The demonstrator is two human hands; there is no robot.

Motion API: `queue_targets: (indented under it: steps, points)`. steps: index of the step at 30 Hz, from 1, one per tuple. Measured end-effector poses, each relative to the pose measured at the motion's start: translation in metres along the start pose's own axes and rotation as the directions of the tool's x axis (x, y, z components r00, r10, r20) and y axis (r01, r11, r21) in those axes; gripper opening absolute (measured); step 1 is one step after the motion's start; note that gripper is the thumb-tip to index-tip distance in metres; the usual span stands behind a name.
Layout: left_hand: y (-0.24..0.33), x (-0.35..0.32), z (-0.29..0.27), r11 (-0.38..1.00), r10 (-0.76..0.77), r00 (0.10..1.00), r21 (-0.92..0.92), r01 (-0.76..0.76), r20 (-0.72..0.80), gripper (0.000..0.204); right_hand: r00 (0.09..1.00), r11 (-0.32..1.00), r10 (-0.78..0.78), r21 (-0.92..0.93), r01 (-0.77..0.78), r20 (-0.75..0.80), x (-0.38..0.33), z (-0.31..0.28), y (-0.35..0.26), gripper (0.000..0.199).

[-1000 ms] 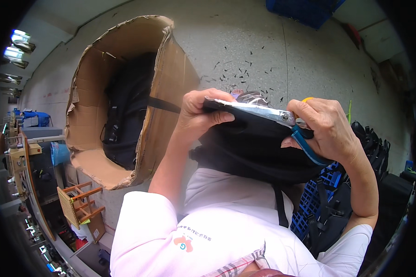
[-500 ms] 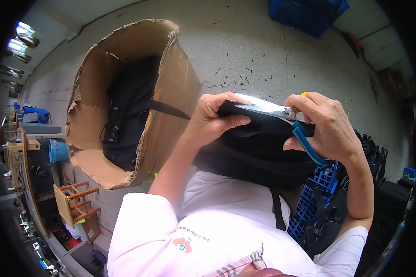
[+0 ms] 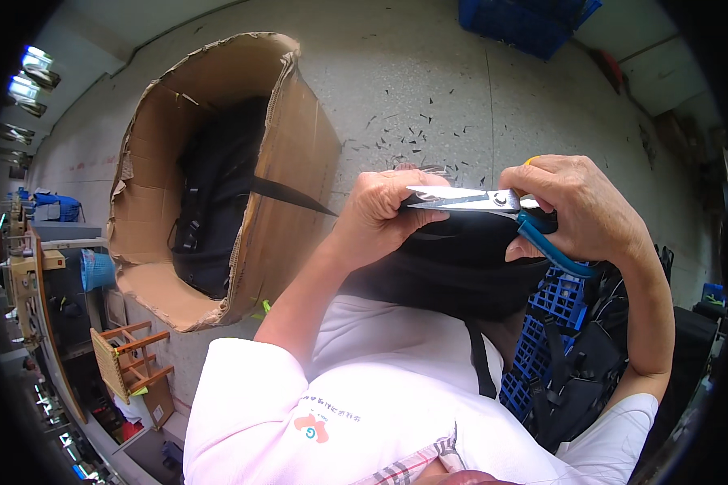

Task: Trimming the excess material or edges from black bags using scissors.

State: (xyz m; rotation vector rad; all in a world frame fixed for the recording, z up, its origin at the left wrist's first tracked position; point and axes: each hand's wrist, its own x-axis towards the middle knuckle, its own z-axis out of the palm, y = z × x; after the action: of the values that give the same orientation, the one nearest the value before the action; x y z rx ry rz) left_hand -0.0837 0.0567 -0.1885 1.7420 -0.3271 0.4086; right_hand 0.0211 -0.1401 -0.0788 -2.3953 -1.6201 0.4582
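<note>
My left hand [image 3: 387, 212] is closed, pinching the edge of a black fabric bag [image 3: 453, 271] between thumb and fingers. The bag lies across my lap. My right hand [image 3: 582, 212] grips a pair of scissors [image 3: 473, 200] by handles that show teal and a bit of yellow. The silver blades point left along the bag's upper edge, slightly parted, and their tips reach my left thumb and fingers. Whether any thread or strap end lies between the blades is too small to tell.
To the left stands a large cardboard box [image 3: 307, 153] holding black bags [image 3: 218, 194], a black strap hanging over its side. Small dark scraps [image 3: 416, 137] litter the floor ahead. Blue crates [image 3: 534, 24] sit at far right and beside me, near more black bags [image 3: 582, 380]. A wooden stool [image 3: 133, 360] is at left.
The scissors have swung to a more level line, their tips now lower by my left thumb. My right hand has moved slightly right. The view has shifted a little.
</note>
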Motion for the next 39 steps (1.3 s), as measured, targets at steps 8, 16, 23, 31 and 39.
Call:
queue_targets:
  steps: [8,16,23,31,39]
  points:
    - [0.007,-0.001,0.0,0.994,-0.086,0.996,0.074,0.083,0.028,0.017,0.979,0.967,-0.167,-0.212,0.14,-0.118,-0.006,0.007,0.007,0.035]
    - [0.011,-0.008,-0.041,0.977,-0.063,0.925,-0.214,-0.02,-0.374,0.023,0.611,0.959,0.272,0.259,-0.113,-0.743,-0.071,0.012,0.041,0.056]
    - [0.004,-0.006,-0.085,0.814,-0.188,0.766,-0.535,-0.229,-0.614,0.04,0.51,0.38,0.64,0.813,0.44,-0.575,-0.144,0.116,0.096,0.076]
    - [-0.032,-0.029,-0.018,0.573,-0.536,0.722,-0.816,-0.07,-0.438,0.042,0.202,0.189,0.736,0.482,0.856,-0.647,-0.09,0.074,0.066,0.042]
    - [0.051,-0.029,-0.042,0.8,-0.598,0.758,0.246,0.547,0.26,0.021,0.439,0.504,0.653,0.787,0.357,-0.617,-0.134,-0.019,0.056,0.03]
